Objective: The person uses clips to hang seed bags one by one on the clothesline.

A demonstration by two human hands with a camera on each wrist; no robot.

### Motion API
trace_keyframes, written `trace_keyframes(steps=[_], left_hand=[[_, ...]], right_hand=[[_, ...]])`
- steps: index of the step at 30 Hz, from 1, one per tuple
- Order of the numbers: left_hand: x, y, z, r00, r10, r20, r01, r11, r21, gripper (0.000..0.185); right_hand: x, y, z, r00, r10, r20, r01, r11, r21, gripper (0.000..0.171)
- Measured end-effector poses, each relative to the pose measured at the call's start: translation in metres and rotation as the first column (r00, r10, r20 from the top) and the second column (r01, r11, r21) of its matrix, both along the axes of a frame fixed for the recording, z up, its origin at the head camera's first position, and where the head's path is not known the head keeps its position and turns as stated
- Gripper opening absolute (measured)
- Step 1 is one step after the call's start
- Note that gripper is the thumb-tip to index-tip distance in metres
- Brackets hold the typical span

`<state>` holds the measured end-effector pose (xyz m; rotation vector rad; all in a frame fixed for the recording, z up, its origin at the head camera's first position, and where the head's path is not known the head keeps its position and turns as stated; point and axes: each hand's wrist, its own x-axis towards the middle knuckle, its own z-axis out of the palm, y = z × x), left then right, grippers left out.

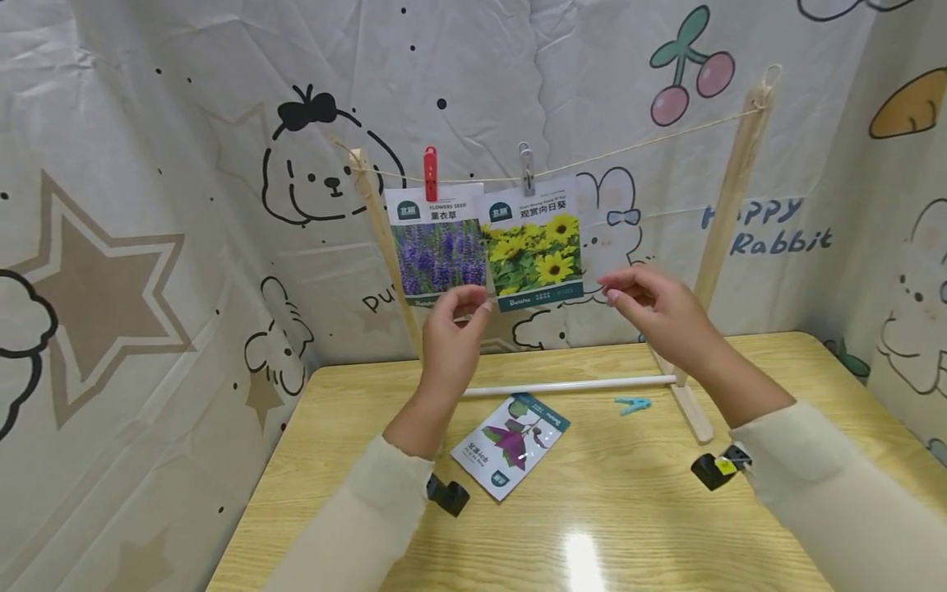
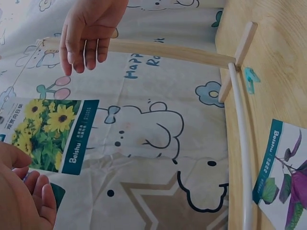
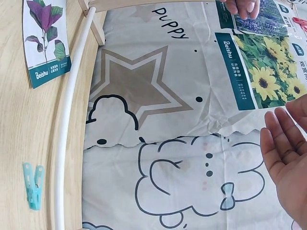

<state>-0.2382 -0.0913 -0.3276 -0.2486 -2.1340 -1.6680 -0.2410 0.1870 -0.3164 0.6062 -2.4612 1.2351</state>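
Note:
Two seed packets hang side by side from a string: a lavender packet [image 1: 441, 251] under a red clothespin [image 1: 431, 174] and a sunflower packet [image 1: 534, 251] under a grey clothespin [image 1: 527, 168]. My left hand [image 1: 453, 337] is at the lower edge of the lavender packet, its fingers loosely bent around nothing; whether it touches the paper I cannot tell. To the right of the sunflower packet, my right hand [image 1: 662, 314] hovers apart from it with relaxed fingers [image 3: 283, 139]. A third packet with a purple plant [image 1: 510, 448] lies on the table.
Wooden posts [image 1: 728, 205] carry the string [image 1: 644, 145], joined low down by a white rod [image 1: 577, 385]. A blue clothespin [image 1: 632, 404] lies on the wooden table [image 1: 629, 510] near the right post's foot. Behind hangs a printed cloth [image 1: 473, 74].

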Motion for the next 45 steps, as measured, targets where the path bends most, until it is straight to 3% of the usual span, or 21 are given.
trace_keyframes(steps=[20, 28, 45], left_hand=[[0.006, -0.004, -0.029, 0.997, 0.039, 0.074, -0.041, 0.999, 0.022, 0.022], [0.010, -0.007, -0.041, 0.996, 0.024, 0.091, -0.028, 0.999, 0.042, 0.023], [0.015, -0.006, -0.064, 0.980, 0.051, 0.194, -0.052, 0.999, 0.002, 0.025]], right_hand=[[0.001, 0.005, -0.024, 1.000, 0.002, 0.013, -0.002, 0.999, -0.039, 0.029], [0.002, 0.008, -0.036, 1.000, 0.002, 0.027, -0.001, 0.998, -0.064, 0.028], [0.008, 0.012, -0.057, 0.998, -0.021, 0.061, 0.023, 0.999, -0.026, 0.029]])
